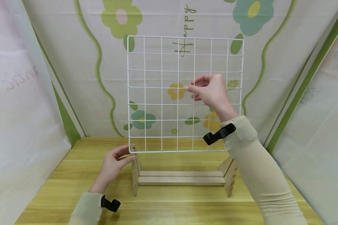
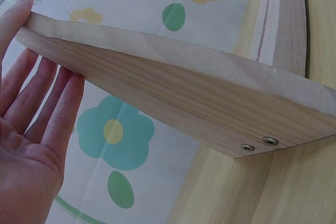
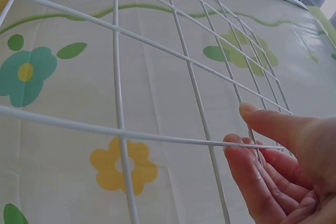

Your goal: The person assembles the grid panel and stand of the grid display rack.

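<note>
One right hand point(image 1: 211, 90) high, pinch on wire grid point(image 1: 161, 104) — left hand point(image 1: 111, 165) low, grip on wooden stand point(image 1: 181, 180).

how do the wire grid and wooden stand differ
The wire grid is white; the wooden stand is pale brown. The grid is an open mesh, the stand solid boards. The grid looks taller than the stand. Both are held: the right hand pinches the grid, the left hand grips the stand.
</note>
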The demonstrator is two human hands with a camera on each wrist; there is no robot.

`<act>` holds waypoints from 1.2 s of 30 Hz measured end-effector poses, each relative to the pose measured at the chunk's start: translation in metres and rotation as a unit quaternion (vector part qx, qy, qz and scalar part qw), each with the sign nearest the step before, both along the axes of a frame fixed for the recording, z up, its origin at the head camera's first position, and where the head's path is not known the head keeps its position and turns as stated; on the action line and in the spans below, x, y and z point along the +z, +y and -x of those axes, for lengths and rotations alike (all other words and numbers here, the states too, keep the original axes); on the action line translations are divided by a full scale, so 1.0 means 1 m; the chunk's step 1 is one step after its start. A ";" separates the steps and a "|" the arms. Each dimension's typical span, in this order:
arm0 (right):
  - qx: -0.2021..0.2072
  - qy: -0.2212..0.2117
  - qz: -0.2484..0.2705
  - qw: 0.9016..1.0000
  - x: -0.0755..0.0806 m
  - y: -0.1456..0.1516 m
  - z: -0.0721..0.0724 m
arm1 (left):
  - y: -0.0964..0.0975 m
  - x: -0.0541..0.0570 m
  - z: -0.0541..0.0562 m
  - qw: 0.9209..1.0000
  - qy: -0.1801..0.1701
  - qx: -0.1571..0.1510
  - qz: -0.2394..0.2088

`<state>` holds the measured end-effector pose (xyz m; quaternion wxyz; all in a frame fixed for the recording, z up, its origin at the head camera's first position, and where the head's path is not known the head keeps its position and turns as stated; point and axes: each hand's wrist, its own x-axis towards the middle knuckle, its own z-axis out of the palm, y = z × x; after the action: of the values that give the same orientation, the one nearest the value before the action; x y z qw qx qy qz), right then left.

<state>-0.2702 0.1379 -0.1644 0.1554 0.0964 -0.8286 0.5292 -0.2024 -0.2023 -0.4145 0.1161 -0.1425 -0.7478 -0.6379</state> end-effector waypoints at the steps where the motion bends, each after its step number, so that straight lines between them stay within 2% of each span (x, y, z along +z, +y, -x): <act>1: 0.000 0.001 0.000 1.000 0.000 0.000 0.000 | 0.000 0.000 -0.001 1.000 0.000 0.002 0.001; 18: -0.001 0.012 0.015 1.000 -0.008 0.008 0.005 | 0.002 0.002 -0.003 1.000 0.020 -0.005 0.010; 36: -0.007 0.016 0.019 1.000 -0.009 0.007 0.007 | 0.000 0.001 -0.002 1.000 0.020 -0.009 0.005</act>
<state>-0.2774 0.1453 -0.1730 0.1746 0.0959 -0.8166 0.5418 -0.2004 -0.2019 -0.4131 0.1250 -0.1627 -0.7475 -0.6318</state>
